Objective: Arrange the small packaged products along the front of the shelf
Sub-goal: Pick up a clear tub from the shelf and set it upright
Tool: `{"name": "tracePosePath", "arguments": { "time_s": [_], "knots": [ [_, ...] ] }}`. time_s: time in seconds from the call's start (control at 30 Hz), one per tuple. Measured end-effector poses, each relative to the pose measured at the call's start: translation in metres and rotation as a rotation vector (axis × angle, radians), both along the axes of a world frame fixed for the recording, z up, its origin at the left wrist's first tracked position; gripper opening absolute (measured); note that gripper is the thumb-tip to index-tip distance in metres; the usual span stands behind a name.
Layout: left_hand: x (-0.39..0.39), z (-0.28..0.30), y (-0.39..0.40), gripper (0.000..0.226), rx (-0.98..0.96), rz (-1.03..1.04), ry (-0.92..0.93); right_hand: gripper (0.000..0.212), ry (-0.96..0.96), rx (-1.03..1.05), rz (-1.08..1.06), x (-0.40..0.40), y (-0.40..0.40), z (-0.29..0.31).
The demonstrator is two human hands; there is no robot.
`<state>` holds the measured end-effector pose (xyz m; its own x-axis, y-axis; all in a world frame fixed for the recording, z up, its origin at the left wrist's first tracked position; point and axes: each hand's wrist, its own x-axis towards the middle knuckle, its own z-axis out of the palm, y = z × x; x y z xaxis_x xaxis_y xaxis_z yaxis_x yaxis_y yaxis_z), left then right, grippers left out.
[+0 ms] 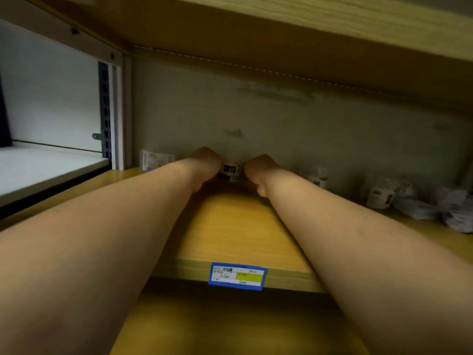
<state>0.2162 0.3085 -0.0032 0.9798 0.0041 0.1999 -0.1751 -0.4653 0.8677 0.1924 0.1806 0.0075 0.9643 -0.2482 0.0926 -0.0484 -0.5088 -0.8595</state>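
Small white packaged product [231, 171] at the back of the wooden shelf [230, 234], left hand [206, 163] and right hand [259, 170] closed against its sides, further packages [409, 201] right of it, price label [237, 276] on the shelf's front edge

2 bare hands [204, 162] [259, 169] reach to the back of 1 yellow wooden shelf board [235, 231]. Between them sits 1 small white packaged product with a dark label [230, 171]. 1 flat pale packet with purple print [156, 160] stands at the far left of the back wall. To the right lie about 5 more small white packets with dark print [381, 196], blurred and partly overlapping, so their exact number is unclear. 1 blue-bordered price tag with a yellow-green patch [237, 276] is on the shelf's front edge.
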Motion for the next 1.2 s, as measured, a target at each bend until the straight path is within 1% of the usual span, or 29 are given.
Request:
{"name": "tracePosePath", "arguments": {
  "time_s": [0.03, 0.13, 0.27, 0.33, 0.43, 0.5, 0.53, 0.57, 0.6, 0.63, 0.67, 0.7, 0.77, 0.83, 0.93, 1.07, 1.13, 1.2],
  "knots": [
    [0.001, -0.002, 0.002, 0.02, -0.017, 0.0, 0.026, 0.009, 0.012, 0.008, -0.009, 0.003, 0.001, -0.002],
    [0.005, -0.007, 0.005, 0.022, -0.083, -0.019, 0.071, 0.015, 0.028, 0.032, -0.024, 0.005, 0.002, -0.009],
    [-0.002, -0.006, 0.003, 0.019, -0.064, -0.02, 0.08, 0.014, 0.047, 0.047, 0.001, 0.003, 0.0, -0.007],
    [-0.011, -0.003, 0.001, 0.016, -0.033, -0.005, 0.079, 0.02, 0.06, 0.049, -0.006, 0.003, -0.001, -0.007],
    [-0.02, -0.001, -0.003, 0.015, 0.038, 0.09, 0.032, 0.024, 0.056, 0.061, -0.012, -0.003, -0.002, -0.006],
    [-0.028, 0.003, -0.011, 0.012, 0.052, 0.151, -0.029, 0.024, 0.036, 0.05, -0.039, -0.012, -0.005, -0.004],
    [-0.031, 0.006, -0.015, 0.013, 0.085, 0.173, -0.07, 0.023, 0.031, 0.053, -0.046, -0.016, -0.007, -0.003],
    [-0.034, 0.01, -0.02, 0.024, 0.125, 0.193, -0.108, 0.02, 0.03, 0.064, -0.047, -0.02, -0.01, -0.001],
    [-0.036, 0.013, -0.026, 0.04, 0.16, 0.208, -0.15, 0.02, 0.007, 0.076, -0.049, -0.026, -0.012, 0.001],
    [-0.04, 0.016, -0.032, 0.053, 0.176, 0.214, -0.197, 0.027, -0.02, 0.084, -0.037, -0.033, -0.015, 0.003],
    [-0.046, 0.019, -0.038, 0.06, 0.167, 0.205, -0.247, 0.035, -0.032, 0.091, -0.034, -0.041, -0.02, 0.004],
    [-0.05, 0.02, -0.044, 0.061, 0.151, 0.186, -0.306, 0.039, -0.046, 0.098, -0.034, -0.048, -0.025, 0.006],
    [-0.059, 0.022, -0.058, 0.057, 0.149, 0.118, -0.417, 0.041, -0.078, 0.087, -0.049, -0.066, -0.037, 0.009],
    [-0.067, 0.02, -0.077, 0.052, 0.154, 0.016, -0.475, 0.04, -0.119, 0.058, -0.078, -0.08, -0.054, 0.011],
    [-0.083, 0.013, -0.111, 0.049, 0.156, -0.125, -0.445, 0.034, -0.207, 0.039, -0.153, -0.105, -0.086, 0.014],
    [-0.112, 0.008, -0.164, 0.042, 0.277, -0.23, -0.364, 0.024, -0.274, 0.094, -0.277, -0.14, -0.146, 0.021],
    [-0.127, 0.009, -0.195, 0.048, 0.301, -0.276, -0.359, 0.018, -0.26, 0.103, -0.335, -0.157, -0.178, 0.025],
    [-0.143, 0.012, -0.231, 0.054, 0.298, -0.305, -0.368, 0.025, -0.255, 0.086, -0.363, -0.172, -0.212, 0.026]
  ]
}}
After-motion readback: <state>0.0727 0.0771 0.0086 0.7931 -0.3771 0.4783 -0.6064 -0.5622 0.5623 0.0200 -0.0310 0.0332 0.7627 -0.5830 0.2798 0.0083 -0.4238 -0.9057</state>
